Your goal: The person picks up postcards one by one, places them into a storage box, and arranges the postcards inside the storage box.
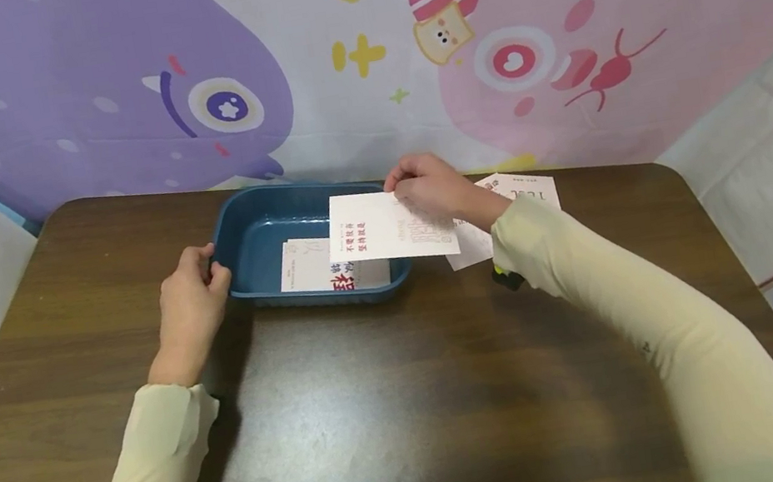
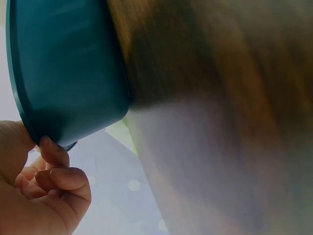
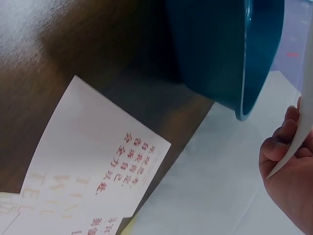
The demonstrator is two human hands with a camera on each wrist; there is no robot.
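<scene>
A dark blue rectangular basin [image 1: 252, 241] stands near the back of the table. My left hand [image 1: 188, 306] pinches its left end wall at the rim; in the left wrist view, the thumb and curled fingers [image 2: 55, 152] meet at that rim. Inside the basin lie printed cards [image 1: 306, 269], overlapping at the right side. My right hand [image 1: 430, 190] grips a white card with red print [image 1: 373, 230] by its far edge. That card hangs over the basin's right end and hides part of it. Its edge looks bent in the right wrist view.
More printed cards [image 1: 535, 185] overlap on the table right of the basin, partly covered by the right forearm. A small black and yellow object [image 1: 508, 276] sits beside that sleeve. Behind the brown table [image 1: 383, 410] hangs a cartoon-printed cloth [image 1: 339, 130].
</scene>
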